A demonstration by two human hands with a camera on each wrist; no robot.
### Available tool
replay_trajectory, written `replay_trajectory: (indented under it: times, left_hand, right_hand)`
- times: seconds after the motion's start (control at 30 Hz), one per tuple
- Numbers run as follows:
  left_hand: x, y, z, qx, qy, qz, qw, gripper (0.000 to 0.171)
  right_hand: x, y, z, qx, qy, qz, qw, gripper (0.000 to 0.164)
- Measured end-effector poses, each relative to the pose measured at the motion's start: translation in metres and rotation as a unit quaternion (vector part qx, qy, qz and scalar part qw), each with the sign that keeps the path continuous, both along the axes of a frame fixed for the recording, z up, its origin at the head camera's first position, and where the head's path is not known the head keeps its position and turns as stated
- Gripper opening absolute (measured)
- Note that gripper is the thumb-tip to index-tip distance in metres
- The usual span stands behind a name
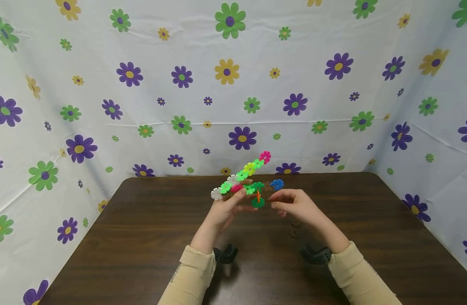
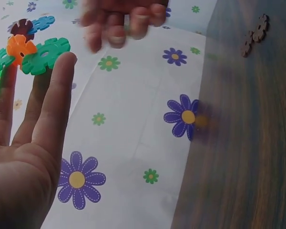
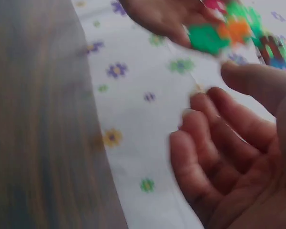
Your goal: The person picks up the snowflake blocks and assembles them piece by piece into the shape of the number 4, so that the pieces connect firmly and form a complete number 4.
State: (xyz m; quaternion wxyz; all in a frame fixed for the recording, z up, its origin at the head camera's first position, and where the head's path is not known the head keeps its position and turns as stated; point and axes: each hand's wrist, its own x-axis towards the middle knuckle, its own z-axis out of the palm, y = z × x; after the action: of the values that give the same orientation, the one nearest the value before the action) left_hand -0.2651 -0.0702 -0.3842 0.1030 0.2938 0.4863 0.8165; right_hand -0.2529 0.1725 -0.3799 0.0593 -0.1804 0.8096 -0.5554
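My left hand (image 1: 226,208) holds a joined build of notched plastic flower discs (image 1: 242,175), its thumb lying over the near side. One row of white, green, yellow and pink discs slants up to the right. Another row runs right to a blue disc (image 1: 277,184). An orange disc (image 2: 22,50) stands on edge, with a dark green disc (image 2: 46,56) attached to it, close to the left fingertips. Just right of the build is my right hand (image 1: 300,206); its fingers are loosely bent with nothing between them in the right wrist view, apart from the discs.
A couple of brown discs (image 1: 294,233) lie on the dark wooden table (image 1: 149,237), below the right hand. A white cloth with printed flowers (image 1: 203,101) hangs behind the table and along both sides. Each wrist wears a black camera mount (image 1: 226,253).
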Motion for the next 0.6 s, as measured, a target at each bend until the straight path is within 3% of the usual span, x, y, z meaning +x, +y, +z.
replay_trajectory:
  times: [0.2, 0.43, 0.6]
  left_hand:
    - [-0.001, 0.000, 0.004, 0.001, 0.008, -0.004, 1.0000, 0.044]
    - [0.000, -0.002, 0.006, -0.003, 0.009, 0.000, 1.0000, 0.048]
    - [0.001, -0.003, 0.007, -0.002, 0.006, 0.011, 0.9999, 0.045]
  right_hand:
    - [-0.015, 0.041, -0.018, 0.084, 0.005, 0.031, 0.996, 0.027]
    - [-0.025, 0.073, -0.045, 0.215, 0.026, 0.074, 0.973, 0.035]
    - [-0.023, 0.077, -0.055, 0.256, 0.030, 0.087, 0.962, 0.038]
